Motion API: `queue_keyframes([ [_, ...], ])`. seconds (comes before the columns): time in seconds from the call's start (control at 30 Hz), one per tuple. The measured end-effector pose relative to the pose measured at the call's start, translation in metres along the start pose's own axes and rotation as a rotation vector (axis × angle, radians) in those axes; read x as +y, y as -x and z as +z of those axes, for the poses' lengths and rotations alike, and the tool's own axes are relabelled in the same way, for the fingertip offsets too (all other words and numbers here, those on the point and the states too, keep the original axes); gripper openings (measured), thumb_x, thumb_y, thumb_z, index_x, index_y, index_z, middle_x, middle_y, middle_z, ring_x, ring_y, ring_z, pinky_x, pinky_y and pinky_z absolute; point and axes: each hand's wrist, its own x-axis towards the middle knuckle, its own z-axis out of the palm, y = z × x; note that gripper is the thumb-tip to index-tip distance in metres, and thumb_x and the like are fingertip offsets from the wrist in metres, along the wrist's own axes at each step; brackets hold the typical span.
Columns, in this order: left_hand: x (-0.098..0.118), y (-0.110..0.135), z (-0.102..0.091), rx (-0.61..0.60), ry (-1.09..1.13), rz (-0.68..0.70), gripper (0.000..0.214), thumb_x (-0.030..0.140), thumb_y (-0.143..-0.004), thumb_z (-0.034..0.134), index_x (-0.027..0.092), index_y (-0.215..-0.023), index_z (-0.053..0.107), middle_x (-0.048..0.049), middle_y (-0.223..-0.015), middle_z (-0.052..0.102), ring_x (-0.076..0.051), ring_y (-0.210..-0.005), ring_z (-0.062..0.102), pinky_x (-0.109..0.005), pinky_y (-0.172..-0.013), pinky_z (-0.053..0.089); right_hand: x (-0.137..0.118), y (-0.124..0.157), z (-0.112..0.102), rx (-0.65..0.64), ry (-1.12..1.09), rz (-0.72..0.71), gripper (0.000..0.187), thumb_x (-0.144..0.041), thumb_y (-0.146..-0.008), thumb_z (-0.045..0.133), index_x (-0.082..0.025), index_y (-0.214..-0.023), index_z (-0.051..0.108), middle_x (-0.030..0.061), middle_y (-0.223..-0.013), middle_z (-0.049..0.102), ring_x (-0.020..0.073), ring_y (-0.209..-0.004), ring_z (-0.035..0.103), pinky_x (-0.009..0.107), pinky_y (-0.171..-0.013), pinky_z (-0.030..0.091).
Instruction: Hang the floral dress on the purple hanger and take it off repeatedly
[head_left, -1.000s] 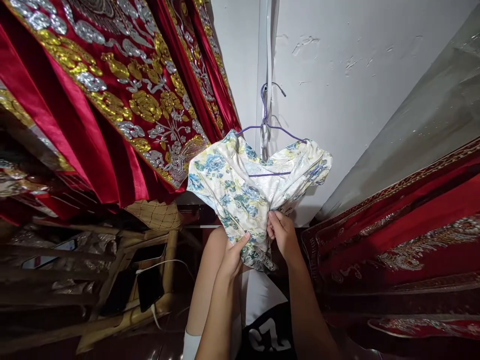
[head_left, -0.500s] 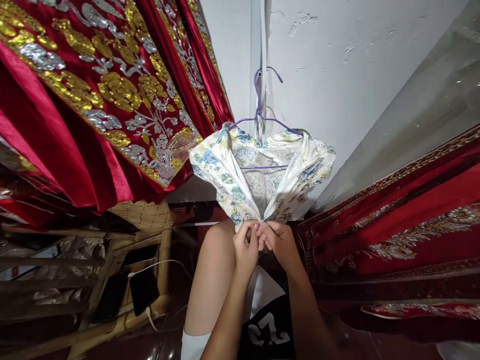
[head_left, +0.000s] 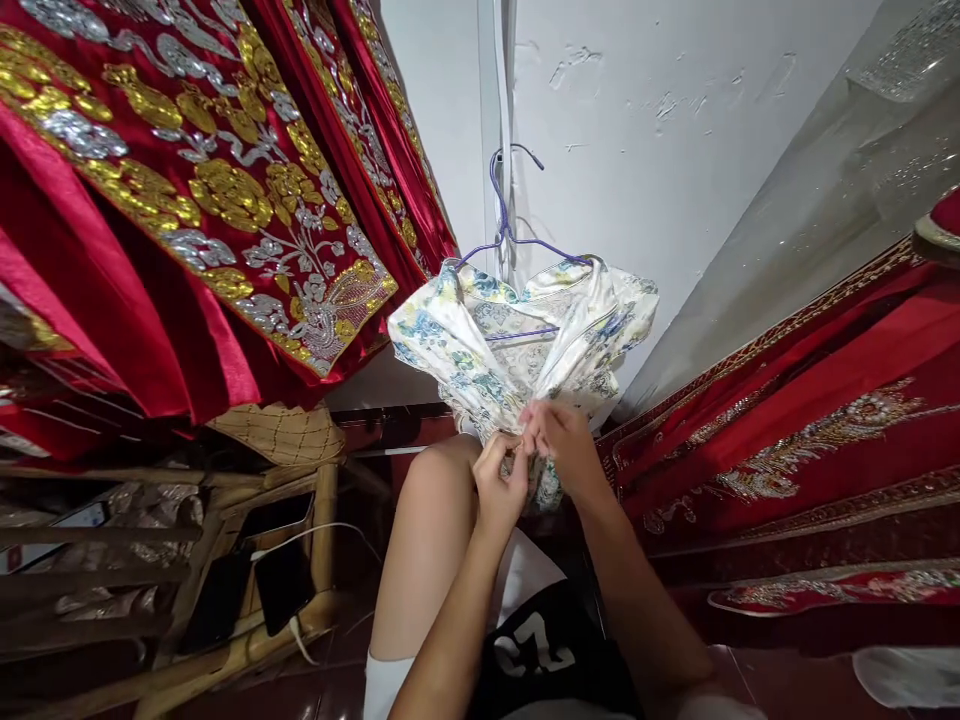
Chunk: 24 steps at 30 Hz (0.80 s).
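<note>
A small white garment with blue and yellow flowers [head_left: 480,335] hangs on a purple wire hanger [head_left: 501,215] against the white wall. Both my hands meet at its front, just below the middle. My left hand [head_left: 499,485] pinches the left edge of the cloth with fingers closed. My right hand [head_left: 566,450] pinches the right edge, fingertips touching those of the left. What lies between the fingertips is too small to make out. My bare knee [head_left: 431,520] is under the hands.
Red garments with gold and silver embroidery [head_left: 202,200] hang at the left, and more red embroidered cloth [head_left: 787,450] lies at the right. A bamboo stool [head_left: 247,570] with dark phones and a white cable stands at the lower left. A clear plastic cover [head_left: 840,200] leans at the right.
My left hand moved from the garment's lower left hem to meet my right hand at the front opening. The two edges are now drawn together, and the view has shifted slightly.
</note>
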Motion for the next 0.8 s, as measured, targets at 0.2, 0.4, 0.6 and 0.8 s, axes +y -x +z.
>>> queue_keyframes([
  [0.2,-0.021,0.011,0.014,-0.001,-0.016,-0.104,0.023,0.035,-0.091,0.064,0.020,-0.073,0.061,-0.0020,-0.071,0.059,-0.018,-0.068,0.054,-0.029,-0.067,0.043,-0.066,-0.102,0.011,0.062,-0.070,-0.166,0.032,-0.033,-0.096,0.057,-0.017,-0.070,0.061,-0.0024,-0.047,0.056,0.0063,-0.038,0.033,0.022,-0.042,0.024],
  [0.4,-0.010,-0.005,0.015,-0.081,0.087,-0.175,0.027,0.041,-0.093,0.065,0.019,-0.076,0.063,-0.0019,-0.072,0.060,-0.017,-0.071,0.056,-0.028,-0.071,0.045,-0.091,-0.115,0.018,0.001,-0.014,-0.346,0.030,-0.029,-0.099,0.053,-0.017,-0.072,0.060,-0.0031,-0.050,0.055,0.0046,-0.039,0.034,0.019,-0.043,0.025],
  [0.6,0.067,-0.119,-0.020,0.021,0.078,0.247,0.034,0.041,-0.101,0.055,0.022,-0.128,0.061,-0.0017,-0.087,0.065,-0.016,-0.081,0.062,-0.030,-0.081,0.050,-0.089,-0.087,0.006,-0.024,0.027,-0.383,0.031,-0.027,-0.095,0.056,-0.019,-0.066,0.057,-0.0048,-0.047,0.049,0.0063,-0.041,0.043,0.020,-0.045,0.032],
  [0.8,0.107,-0.180,-0.016,-0.181,-0.275,0.495,0.026,0.035,-0.100,0.058,0.015,-0.087,0.069,-0.0027,-0.082,0.067,-0.014,-0.075,0.060,-0.028,-0.077,0.049,-0.066,-0.108,-0.001,0.039,0.048,-0.388,0.028,-0.027,-0.093,0.053,-0.019,-0.067,0.057,-0.0053,-0.049,0.049,0.0074,-0.044,0.047,0.020,-0.049,0.035],
])
